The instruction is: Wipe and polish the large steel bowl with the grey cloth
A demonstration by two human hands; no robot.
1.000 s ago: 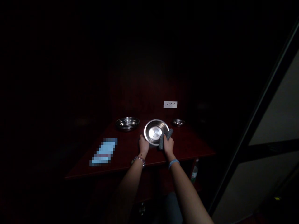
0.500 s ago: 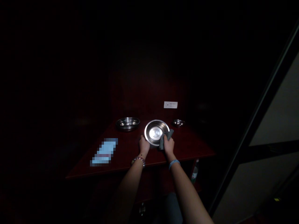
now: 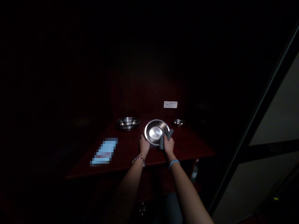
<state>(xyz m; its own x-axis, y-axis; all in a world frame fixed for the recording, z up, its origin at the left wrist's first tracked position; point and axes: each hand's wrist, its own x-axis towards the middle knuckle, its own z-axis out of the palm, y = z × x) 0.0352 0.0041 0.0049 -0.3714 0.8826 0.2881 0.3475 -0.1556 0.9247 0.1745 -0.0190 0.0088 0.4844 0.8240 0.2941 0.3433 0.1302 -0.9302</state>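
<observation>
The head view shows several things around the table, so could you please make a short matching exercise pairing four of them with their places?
Things:
1. cloth
2. bottle
3. socket panel
4. stacked bowls

Places:
A. on the back wall
B. at the back left of the tabletop
C. in the right hand
D. lower than the tabletop, on the right

Pairs: 1-C, 2-D, 3-A, 4-B
</observation>
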